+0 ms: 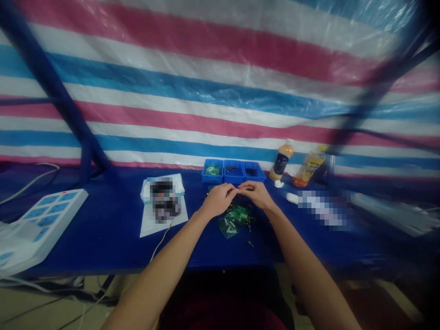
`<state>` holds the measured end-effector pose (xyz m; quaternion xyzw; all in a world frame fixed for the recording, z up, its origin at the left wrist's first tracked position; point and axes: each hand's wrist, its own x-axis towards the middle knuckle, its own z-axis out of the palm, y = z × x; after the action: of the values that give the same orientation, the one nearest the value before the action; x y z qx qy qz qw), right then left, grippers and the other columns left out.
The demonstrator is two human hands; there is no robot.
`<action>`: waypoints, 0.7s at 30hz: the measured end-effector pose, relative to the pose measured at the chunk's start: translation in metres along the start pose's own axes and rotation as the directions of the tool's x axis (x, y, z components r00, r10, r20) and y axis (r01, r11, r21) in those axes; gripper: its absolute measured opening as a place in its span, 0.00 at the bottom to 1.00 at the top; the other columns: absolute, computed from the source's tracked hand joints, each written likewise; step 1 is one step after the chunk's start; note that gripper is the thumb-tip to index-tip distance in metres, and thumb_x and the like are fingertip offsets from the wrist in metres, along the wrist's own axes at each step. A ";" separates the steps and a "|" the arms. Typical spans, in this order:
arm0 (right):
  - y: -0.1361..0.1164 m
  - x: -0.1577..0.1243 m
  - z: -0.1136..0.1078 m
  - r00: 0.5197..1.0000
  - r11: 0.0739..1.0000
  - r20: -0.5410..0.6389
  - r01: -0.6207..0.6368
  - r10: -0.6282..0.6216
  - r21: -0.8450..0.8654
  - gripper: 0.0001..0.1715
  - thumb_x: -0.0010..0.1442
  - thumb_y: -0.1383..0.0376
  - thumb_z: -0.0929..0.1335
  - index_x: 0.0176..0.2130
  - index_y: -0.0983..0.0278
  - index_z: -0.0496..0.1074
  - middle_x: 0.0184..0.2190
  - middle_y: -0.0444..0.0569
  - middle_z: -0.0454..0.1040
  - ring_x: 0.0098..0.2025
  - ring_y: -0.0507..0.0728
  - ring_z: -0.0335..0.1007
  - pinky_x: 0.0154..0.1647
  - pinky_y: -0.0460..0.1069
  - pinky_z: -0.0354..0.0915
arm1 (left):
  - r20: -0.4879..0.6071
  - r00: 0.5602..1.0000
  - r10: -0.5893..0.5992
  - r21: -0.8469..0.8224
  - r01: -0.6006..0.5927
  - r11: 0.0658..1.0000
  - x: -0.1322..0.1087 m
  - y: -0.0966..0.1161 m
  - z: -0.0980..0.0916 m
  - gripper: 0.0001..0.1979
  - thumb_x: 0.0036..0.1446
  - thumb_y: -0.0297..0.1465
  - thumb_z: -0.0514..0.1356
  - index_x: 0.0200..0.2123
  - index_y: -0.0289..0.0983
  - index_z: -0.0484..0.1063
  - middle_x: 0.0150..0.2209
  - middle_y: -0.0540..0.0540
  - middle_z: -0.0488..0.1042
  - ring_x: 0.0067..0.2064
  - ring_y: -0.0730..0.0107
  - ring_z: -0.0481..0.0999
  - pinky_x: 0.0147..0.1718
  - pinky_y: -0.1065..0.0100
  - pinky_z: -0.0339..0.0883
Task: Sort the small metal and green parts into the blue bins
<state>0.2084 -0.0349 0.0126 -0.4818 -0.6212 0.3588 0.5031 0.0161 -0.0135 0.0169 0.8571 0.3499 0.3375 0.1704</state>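
Note:
My left hand and my right hand meet at the fingertips over the middle of the blue table. Both sets of fingers are pinched together; whatever lies between them is too small to make out. Beneath them is a pile of green pieces with small brass-coloured bits around its edge. A clear bag with white pieces lies at the pile's near side. Just beyond my hands stand three blue bins in a row: the left bin holds green pieces, the middle bin small metal parts, the right bin dark parts.
Two drink bottles, one dark-labelled and one yellow-capped, stand at the back right near a crumpled white tissue. White paper lies left, under a blurred-out item with a cable. A large power strip occupies the far left.

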 end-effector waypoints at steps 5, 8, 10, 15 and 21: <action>-0.001 -0.001 0.001 1.000 1.000 0.011 0.008 -0.008 0.003 0.18 0.46 0.54 0.76 0.32 0.64 0.78 0.31 0.50 0.80 0.35 0.58 0.76 0.41 0.52 0.70 | -0.007 1.000 0.023 -0.022 -0.023 0.999 0.000 0.000 -0.001 0.16 0.67 0.38 0.48 0.33 0.39 0.71 0.31 0.48 0.74 0.35 0.66 0.73 0.37 0.67 0.62; 0.000 0.000 0.002 1.000 1.000 0.023 0.009 -0.009 -0.002 0.18 0.49 0.53 0.75 0.33 0.64 0.77 0.29 0.48 0.79 0.33 0.56 0.75 0.39 0.51 0.69 | -0.008 1.000 0.013 -0.054 -0.013 0.998 0.001 0.000 -0.001 0.15 0.67 0.37 0.48 0.34 0.39 0.70 0.31 0.49 0.74 0.34 0.67 0.73 0.35 0.68 0.61; 0.001 0.000 0.003 0.999 0.999 0.048 0.021 -0.019 -0.036 0.19 0.53 0.50 0.73 0.32 0.64 0.76 0.28 0.47 0.78 0.31 0.55 0.73 0.38 0.50 0.68 | -0.018 1.000 0.001 -0.064 -0.002 0.998 0.002 0.002 -0.001 0.15 0.67 0.38 0.47 0.34 0.39 0.70 0.31 0.49 0.74 0.34 0.67 0.72 0.35 0.68 0.61; 0.001 0.001 0.002 0.996 0.993 0.093 0.024 -0.013 -0.115 0.24 0.58 0.45 0.67 0.28 0.63 0.72 0.26 0.45 0.75 0.31 0.55 0.71 0.38 0.49 0.67 | 0.005 1.000 -0.024 -0.057 0.024 0.998 0.002 0.005 -0.002 0.18 0.68 0.41 0.46 0.34 0.39 0.71 0.29 0.49 0.74 0.33 0.67 0.72 0.34 0.68 0.60; 0.012 0.009 -0.003 0.996 0.996 -0.040 -0.081 0.080 -0.029 0.27 0.55 0.43 0.68 0.23 0.63 0.68 0.22 0.46 0.71 0.27 0.53 0.68 0.34 0.49 0.66 | -0.030 0.988 -0.151 -0.026 0.150 0.988 -0.001 0.007 -0.008 0.23 0.68 0.47 0.44 0.41 0.43 0.74 0.35 0.48 0.79 0.38 0.62 0.77 0.36 0.67 0.61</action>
<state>0.2134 -0.0236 0.0047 -0.5209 -0.5970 0.3597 0.4927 0.0133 -0.0187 0.0260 0.8207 0.4121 0.3414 0.2000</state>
